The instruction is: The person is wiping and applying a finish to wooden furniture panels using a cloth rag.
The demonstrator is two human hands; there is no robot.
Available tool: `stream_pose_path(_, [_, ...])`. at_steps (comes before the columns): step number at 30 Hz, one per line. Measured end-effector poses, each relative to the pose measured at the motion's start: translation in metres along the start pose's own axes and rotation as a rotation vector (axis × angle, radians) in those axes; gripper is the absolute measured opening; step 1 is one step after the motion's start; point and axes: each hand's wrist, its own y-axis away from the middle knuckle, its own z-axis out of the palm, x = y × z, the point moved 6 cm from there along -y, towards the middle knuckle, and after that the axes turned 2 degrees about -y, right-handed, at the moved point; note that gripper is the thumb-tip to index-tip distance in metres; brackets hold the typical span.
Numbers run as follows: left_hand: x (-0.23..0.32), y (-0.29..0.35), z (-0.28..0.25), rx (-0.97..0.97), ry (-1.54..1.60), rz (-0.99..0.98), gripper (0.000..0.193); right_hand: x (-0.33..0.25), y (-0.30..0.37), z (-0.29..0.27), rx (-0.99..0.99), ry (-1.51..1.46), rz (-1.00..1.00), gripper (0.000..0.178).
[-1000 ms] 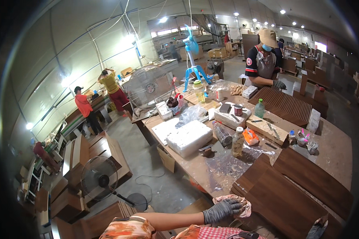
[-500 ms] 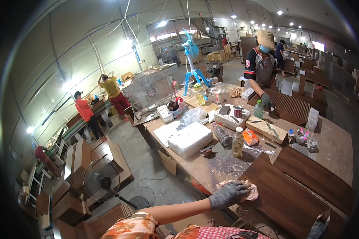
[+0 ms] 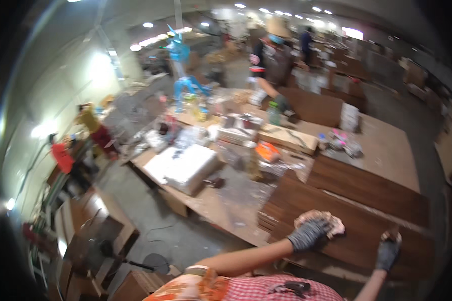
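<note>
My left hand (image 3: pixel 306 236), in a grey glove, is closed on a crumpled pinkish rag (image 3: pixel 335 224). It rests over the near dark brown wooden panel (image 3: pixel 356 246) on the table. Toward that panel's right end is my right hand (image 3: pixel 388 256), also gloved in grey, with its fingers curled. A small brownish thing shows at its fingertips, too blurred to name. A second dark brown panel (image 3: pixel 366 188) lies just beyond the near one.
Beyond the panels stand a green bottle (image 3: pixel 273 114), an orange packet (image 3: pixel 267 152), a clear bottle (image 3: pixel 253 163) and a white foam block (image 3: pixel 191 173). Across the table a person in a cap (image 3: pixel 277 55) reaches to brown boards. A floor fan (image 3: pixel 105 248) stands at left.
The view has swung right, blurring the picture. My left hand with the rag has come from the panel's left edge onto its surface. My right hand now shows more fully over the panel.
</note>
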Motion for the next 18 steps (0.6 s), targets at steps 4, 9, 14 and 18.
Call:
stream_pose_path(4, [-0.002,-0.021,-0.017,0.083,0.023,0.202,0.044,0.007,-0.006,0.012,-0.193,-0.147,0.008,0.024])
stream_pose_path(9, [-0.001,-0.005,-0.023,0.171,-0.084,0.078,0.042,0.01,0.006,0.021,0.009,-0.34,0.069,0.029])
stream_pose_path(14, [-0.009,0.048,-0.045,0.044,-0.148,0.145,0.045,0.003,0.013,0.011,0.016,-0.318,0.032,0.028])
stream_pose_path(18, [-0.023,0.094,-0.06,-0.035,-0.161,0.125,0.05,0.003,0.014,0.015,0.001,-0.291,0.013,0.028])
